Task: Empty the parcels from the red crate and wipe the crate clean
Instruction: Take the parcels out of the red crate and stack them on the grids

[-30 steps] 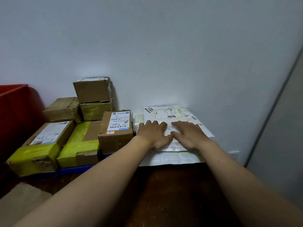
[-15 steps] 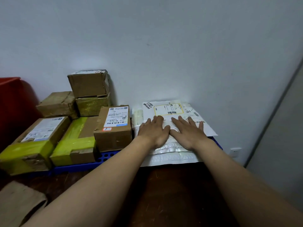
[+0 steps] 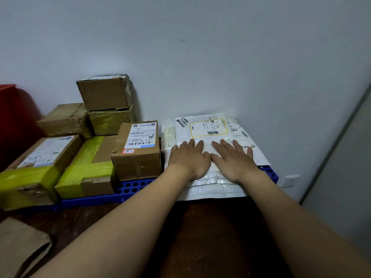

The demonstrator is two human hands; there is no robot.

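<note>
Left hand (image 3: 188, 159), right hand (image 3: 232, 161): fingers now straighter, wider apart than second ago, both palms pressing flat on stack of white padded plastic mailers (image 3: 208, 127) atop blue perforated plastic pallet (image 3: 136, 187); red plastic crate (image 3: 10, 117) at far left edge, well apart; mailers judged settled, wiping not yet begun

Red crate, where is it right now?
In the head view the red crate stands at the far left edge by the wall, just left of the cardboard boxes.

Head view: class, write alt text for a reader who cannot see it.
A person's left hand and right hand press flat on stacked white mailer bags on a blue pallet. Taped cardboard boxes stand to the left, a red crate beyond.
</note>
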